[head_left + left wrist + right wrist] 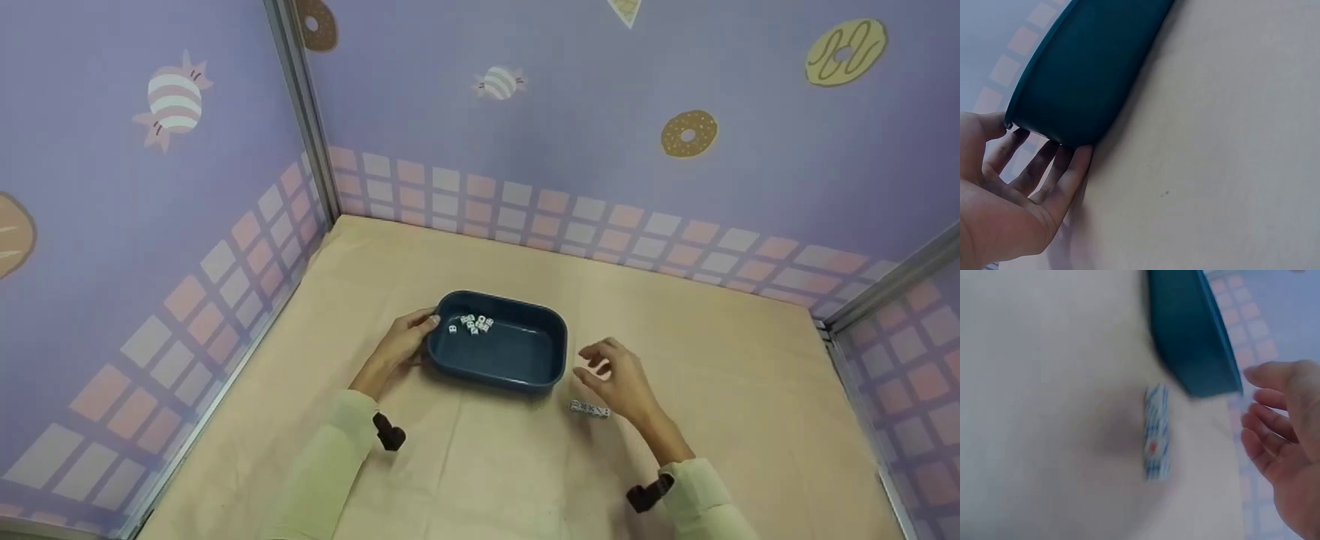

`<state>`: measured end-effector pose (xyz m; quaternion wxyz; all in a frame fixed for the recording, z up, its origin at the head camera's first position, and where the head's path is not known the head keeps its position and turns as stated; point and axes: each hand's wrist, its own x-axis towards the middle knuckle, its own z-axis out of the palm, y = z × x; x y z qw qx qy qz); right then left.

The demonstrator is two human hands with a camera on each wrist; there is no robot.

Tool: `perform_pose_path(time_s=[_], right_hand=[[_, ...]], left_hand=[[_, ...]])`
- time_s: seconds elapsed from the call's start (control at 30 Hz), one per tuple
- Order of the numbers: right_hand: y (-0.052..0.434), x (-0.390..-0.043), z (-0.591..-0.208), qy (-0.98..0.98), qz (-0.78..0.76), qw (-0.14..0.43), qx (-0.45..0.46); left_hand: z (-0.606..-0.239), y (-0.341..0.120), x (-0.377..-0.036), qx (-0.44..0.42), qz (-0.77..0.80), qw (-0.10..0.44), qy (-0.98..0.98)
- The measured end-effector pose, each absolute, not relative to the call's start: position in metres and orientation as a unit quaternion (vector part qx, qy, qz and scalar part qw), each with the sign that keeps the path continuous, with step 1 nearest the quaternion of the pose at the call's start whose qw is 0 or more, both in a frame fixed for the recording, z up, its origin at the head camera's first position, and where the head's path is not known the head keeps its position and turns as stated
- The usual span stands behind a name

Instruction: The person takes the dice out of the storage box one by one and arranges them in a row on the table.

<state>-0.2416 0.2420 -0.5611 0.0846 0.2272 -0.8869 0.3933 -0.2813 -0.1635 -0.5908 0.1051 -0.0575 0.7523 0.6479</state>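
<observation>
While the left hand (401, 346) rests against the left end of the dark blue plastic tub (551, 352), its thumb sits up by the rim and its fingers (1067, 174) lie nearly straight along the outside wall. It steadies the tub more than it grips it.

Inside the tub, near the far left corner, sits a little heap of small white dice (472, 324). I judge these are the ones already dropped in, so a good part of the work looks done.

To the right of the tub, a short row of small white dice (589, 409) lies on the tan paper-covered table (720, 360), side by side in a line. The right wrist view shows this row (1156, 432) lying just beside the tub's near corner (1196, 337), not touching it. These dice are still outside, so I think they are what is left to move.

Farthest right, the right hand (619, 379) hovers over that row with its fingers (1266, 422) loosely spread and a bit bent. It holds nothing that I can see.
</observation>
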Motion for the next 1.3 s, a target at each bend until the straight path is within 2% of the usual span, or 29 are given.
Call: perform_pose_path(time_s=[0.07, 0.2, 0.53, 0.9, 1.1, 1.3], right_hand=[[0.218, -0.252, -0.557, -0.875, 0.407, 0.102, 0.240], [0.172, -0.272, -0.555, -0.871, 0.407, 0.099, 0.257], [0.101, -0.308, -0.568, -0.895, 0.373, 0.034, 0.241], [0.079, -0.314, -0.584, -0.918, 0.311, -0.011, 0.246], [0.077, -0.312, -0.588, -0.923, 0.293, -0.004, 0.250], [0.086, -0.307, -0.579, -0.922, 0.272, -0.033, 0.273]], left_hand=[[-0.590, -0.164, -0.281, -0.060, 0.648, 0.104, 0.752], [-0.590, -0.164, -0.281, -0.062, 0.644, 0.103, 0.755], [-0.590, -0.164, -0.281, -0.050, 0.651, 0.095, 0.752], [-0.591, -0.166, -0.280, -0.046, 0.651, 0.101, 0.751], [-0.591, -0.165, -0.280, -0.043, 0.656, 0.099, 0.747], [-0.592, -0.167, -0.281, -0.042, 0.653, 0.092, 0.750]])
